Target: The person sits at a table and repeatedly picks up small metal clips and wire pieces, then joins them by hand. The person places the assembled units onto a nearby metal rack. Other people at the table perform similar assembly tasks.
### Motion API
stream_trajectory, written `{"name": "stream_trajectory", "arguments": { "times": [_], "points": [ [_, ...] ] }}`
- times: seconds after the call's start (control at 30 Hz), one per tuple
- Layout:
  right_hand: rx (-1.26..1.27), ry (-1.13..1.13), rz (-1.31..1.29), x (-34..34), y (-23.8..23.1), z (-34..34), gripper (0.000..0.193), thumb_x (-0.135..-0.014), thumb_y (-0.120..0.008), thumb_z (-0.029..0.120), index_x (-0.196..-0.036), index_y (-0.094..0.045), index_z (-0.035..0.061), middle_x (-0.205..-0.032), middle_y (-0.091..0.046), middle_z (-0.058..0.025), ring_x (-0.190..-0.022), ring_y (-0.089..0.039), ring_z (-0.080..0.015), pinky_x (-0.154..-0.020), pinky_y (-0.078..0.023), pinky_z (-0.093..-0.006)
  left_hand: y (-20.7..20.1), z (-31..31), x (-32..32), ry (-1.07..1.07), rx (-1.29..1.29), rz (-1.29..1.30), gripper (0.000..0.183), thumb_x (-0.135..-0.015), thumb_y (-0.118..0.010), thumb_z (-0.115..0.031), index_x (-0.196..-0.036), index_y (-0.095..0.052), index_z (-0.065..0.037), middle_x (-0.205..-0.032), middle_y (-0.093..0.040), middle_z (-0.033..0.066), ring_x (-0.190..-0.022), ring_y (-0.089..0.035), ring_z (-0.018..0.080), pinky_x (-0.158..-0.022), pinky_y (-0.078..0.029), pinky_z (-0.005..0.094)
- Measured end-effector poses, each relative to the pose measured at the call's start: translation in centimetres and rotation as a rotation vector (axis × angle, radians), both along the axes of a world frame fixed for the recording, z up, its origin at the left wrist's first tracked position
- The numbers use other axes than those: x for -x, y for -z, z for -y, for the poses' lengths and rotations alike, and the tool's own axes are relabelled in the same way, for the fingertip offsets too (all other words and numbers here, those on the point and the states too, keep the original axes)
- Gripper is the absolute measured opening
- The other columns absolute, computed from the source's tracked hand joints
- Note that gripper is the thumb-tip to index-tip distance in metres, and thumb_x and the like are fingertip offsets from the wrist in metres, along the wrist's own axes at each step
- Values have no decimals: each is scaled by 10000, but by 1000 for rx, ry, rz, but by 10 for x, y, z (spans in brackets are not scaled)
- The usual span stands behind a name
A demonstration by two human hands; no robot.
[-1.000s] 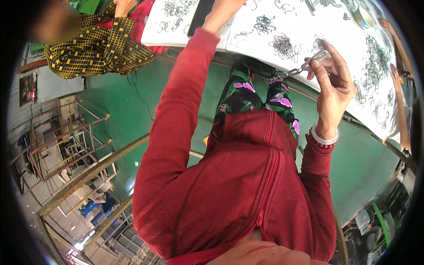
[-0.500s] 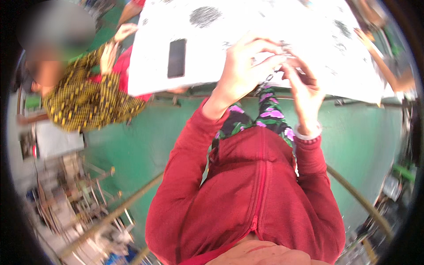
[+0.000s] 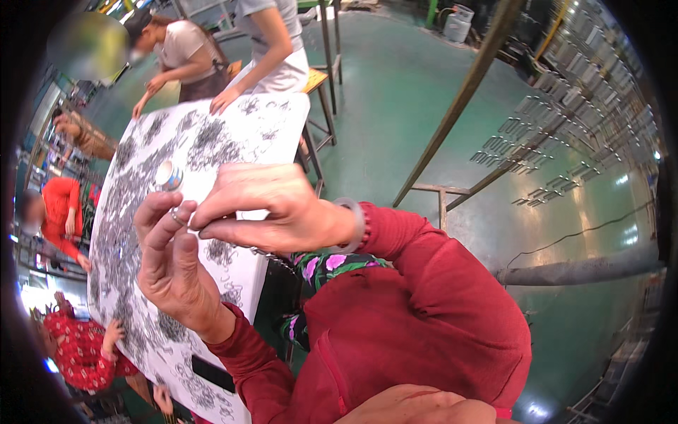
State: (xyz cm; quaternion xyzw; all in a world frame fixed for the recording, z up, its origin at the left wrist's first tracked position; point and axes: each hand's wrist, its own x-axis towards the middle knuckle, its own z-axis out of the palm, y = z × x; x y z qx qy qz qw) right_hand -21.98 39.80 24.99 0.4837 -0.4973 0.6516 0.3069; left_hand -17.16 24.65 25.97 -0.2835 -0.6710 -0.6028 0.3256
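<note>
My left hand (image 3: 176, 279) and my right hand (image 3: 265, 205) meet above a white-topped table (image 3: 248, 286). Both have thumb and fingers bent into a pinch, their tips almost touching. Whatever lies between them is too small to make out. A short stretch of metal chain (image 3: 270, 256) shows just under my right hand; whether it is held cannot be told. Heaps of small dark metal pieces (image 3: 212, 138), some like links, cover much of the tabletop. Beyond my fingertips stands a small round container (image 3: 169, 177) with a pale top. A dark phone (image 3: 212, 373) lies beside my left forearm.
Several people work round the table, one in grey (image 3: 265, 35) at its far end and one in patterned red (image 3: 78, 353) on the left. A wooden stool (image 3: 316, 81) stands past the far corner. Rightward are a metal frame post (image 3: 459, 106) and racks of hanging hooks (image 3: 522, 145).
My view has swung to the right, so the table now sits at the left and the hook racks have come in. My hands stay together, pinched, and the picture is sharper.
</note>
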Motion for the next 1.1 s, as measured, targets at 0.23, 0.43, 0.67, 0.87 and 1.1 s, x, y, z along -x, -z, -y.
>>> {"name": "stream_trajectory", "arguments": {
  "times": [0.23,0.43,0.67,0.87,1.1],
  "points": [
    [56,256,-25,-23,-47,-98,221,-745,-659,-110,-957,-650,-49,-868,-668,-113,-745,-649,-135,-655,-529,-241,53,-18,36,241,15,413,266,-957,-468,-144,-923,-634,62,-950,-598,111,-850,-548,161,-780,-452,286],
    [173,540,-33,-53,-74,-165,161,-822,-623,-41,-981,-627,-64,-852,-674,-126,-762,-640,-135,-631,-515,-230,253,22,77,394,403,1237,289,-908,-551,-260,-1092,-633,-52,-950,-620,10,-836,-558,67,-679,-454,203],
    [256,1163,-84,-83,-111,-266,142,-840,-630,15,-972,-659,-30,-897,-685,-96,-778,-633,-114,-703,-493,-213,310,59,81,406,565,1303,397,-890,-583,-276,-1222,-543,-61,-1193,-547,69,-1017,-523,162,-744,-473,289],
    [334,1370,-116,-114,-143,-350,149,-799,-710,107,-929,-700,35,-832,-693,-20,-687,-599,-38,-575,-440,-164,290,63,72,490,514,1331,463,-907,-577,-234,-1308,-451,-40,-1300,-458,134,-1209,-396,215,-954,-390,324],
    [414,1631,-239,-152,-186,-454,110,-807,-695,84,-897,-703,21,-836,-696,-41,-750,-624,-72,-665,-472,-185,293,61,71,512,468,1402,487,-897,-560,-336,-1333,-444,-156,-1387,-387,100,-1298,-285,244,-1001,-256,435]
  ]
}}
